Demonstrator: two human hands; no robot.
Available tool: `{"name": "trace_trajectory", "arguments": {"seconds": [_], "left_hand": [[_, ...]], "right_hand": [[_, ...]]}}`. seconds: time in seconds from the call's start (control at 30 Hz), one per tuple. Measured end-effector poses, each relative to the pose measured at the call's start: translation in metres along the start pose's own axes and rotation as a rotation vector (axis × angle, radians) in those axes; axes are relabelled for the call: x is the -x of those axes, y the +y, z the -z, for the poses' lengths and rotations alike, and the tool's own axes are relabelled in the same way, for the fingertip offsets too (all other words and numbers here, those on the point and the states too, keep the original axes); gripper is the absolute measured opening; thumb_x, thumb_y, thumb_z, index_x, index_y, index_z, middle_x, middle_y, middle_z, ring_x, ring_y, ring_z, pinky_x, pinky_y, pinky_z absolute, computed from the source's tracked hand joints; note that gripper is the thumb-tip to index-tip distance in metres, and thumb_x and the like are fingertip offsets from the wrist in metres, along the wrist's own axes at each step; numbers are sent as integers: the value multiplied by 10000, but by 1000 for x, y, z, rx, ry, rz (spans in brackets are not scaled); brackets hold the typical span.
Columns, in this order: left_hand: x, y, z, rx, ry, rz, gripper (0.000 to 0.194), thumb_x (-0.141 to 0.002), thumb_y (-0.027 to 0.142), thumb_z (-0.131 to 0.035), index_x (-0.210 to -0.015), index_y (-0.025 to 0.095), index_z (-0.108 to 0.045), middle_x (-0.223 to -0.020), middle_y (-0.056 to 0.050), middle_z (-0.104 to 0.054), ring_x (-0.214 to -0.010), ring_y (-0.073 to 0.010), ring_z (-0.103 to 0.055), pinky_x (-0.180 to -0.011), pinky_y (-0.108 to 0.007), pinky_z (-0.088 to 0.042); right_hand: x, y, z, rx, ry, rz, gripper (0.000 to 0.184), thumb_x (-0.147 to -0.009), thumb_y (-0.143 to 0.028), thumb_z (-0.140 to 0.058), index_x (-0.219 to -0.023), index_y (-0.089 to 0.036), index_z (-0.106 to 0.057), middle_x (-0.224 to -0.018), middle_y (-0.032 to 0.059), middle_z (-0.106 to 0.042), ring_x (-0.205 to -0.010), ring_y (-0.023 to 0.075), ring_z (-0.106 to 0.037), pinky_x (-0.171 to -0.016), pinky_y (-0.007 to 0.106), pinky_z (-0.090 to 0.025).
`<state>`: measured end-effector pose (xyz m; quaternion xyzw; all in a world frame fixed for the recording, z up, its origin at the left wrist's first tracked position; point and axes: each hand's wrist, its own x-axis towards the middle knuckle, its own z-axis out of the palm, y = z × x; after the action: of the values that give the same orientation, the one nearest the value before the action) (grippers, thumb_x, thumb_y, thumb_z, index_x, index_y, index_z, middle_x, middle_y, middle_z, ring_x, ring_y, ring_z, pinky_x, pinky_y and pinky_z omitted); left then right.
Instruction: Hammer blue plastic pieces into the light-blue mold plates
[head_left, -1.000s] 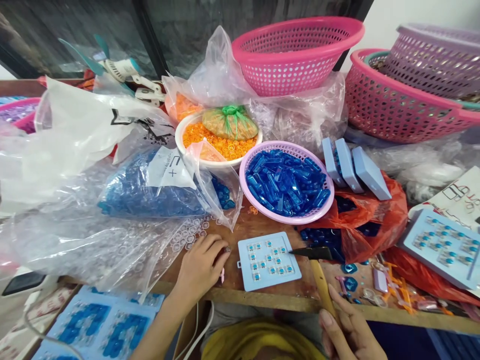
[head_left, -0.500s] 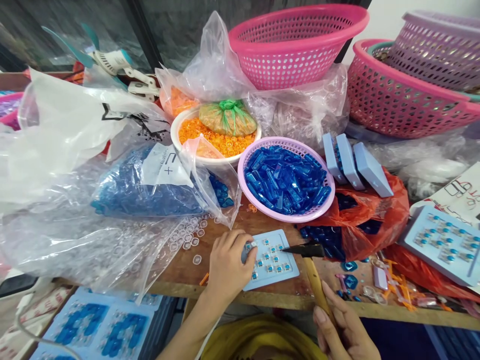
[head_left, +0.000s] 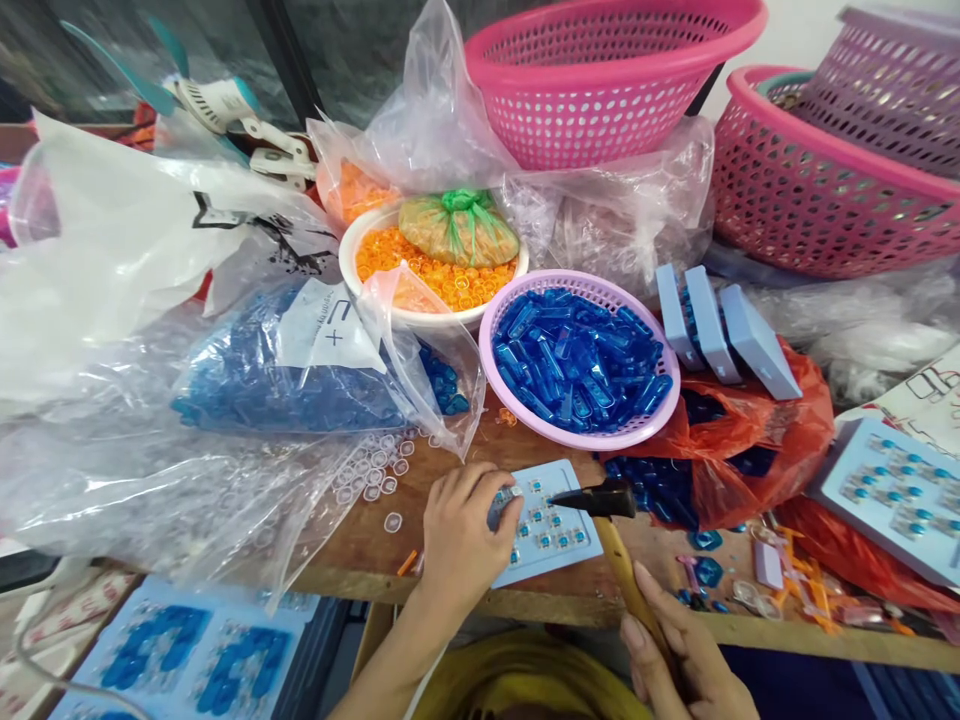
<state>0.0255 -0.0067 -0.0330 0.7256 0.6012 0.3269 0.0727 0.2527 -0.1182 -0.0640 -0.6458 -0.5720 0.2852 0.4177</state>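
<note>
A light-blue tray [head_left: 559, 562] lies at the table's front edge, set with several small clear pieces with blue centres. My left hand [head_left: 466, 525] is over the tray's left side, thumb and fingers curled in a pinch. A small clear piece [head_left: 513, 491] shows at its fingertips; the rest of what is pinched is hidden. My right hand [head_left: 679, 645] grips the wooden handle of a hammer [head_left: 628, 575]. The hammer's black head is above the tray's right part, its pointed end towards my left hand.
A lilac basket [head_left: 577, 437] of blue plastic pieces stands behind the tray. A white bowl [head_left: 349, 262] of orange pieces and a bag of blue pieces [head_left: 277, 385] are farther left. Red bags [head_left: 787, 450], loose scraps and another filled tray [head_left: 885, 530] are right.
The hammer has shifted slightly left, its pointed end closer to my left hand. The camera view has also shifted a little. My left hand keeps its pinch near the tray.
</note>
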Motion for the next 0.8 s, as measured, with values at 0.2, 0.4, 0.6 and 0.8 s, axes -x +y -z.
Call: {"name": "trace_trajectory", "arguments": {"seconds": [0.2,0.4,0.6,0.8], "left_hand": [[4,-1,-5,91,47,22,79,-892,195,-624,-933,237,-678,-971,-43,-759,-899,-223,-708,-815,-371,-541],[8,-2,-7,138,59,48,87,-880,185,-622,-929,231,-677,-993,-54,-764,-926,-237,-712,-832,-390,-561],[9,-1,-9,154,80,64,92,-878,191,-636,-937,235,-692,-1002,-57,-767,-926,-241,-708,-826,-396,-554],[7,-1,-8,168,49,96,106,-853,166,-653,-927,230,-694,-992,-52,-765,-936,-249,-705,-832,-407,-555]], "right_hand": [[-24,-21,2,207,-90,358,511,-946,-140,-618,-1431,-295,-579,-1230,40,-759,-1021,196,-768,-865,219,-602],[-43,-38,-5,231,-236,480,541,-971,-100,-538,-1493,-231,-479,-1044,52,-782,-897,143,-776,-803,189,-594],[-38,-33,0,290,-211,518,650,-983,-99,-536,-1580,-281,-356,-1050,81,-775,-834,154,-779,-720,190,-600],[-37,-30,2,241,-280,499,619,-971,-93,-544,-1550,-265,-410,-939,32,-753,-767,121,-759,-776,186,-596]]}}
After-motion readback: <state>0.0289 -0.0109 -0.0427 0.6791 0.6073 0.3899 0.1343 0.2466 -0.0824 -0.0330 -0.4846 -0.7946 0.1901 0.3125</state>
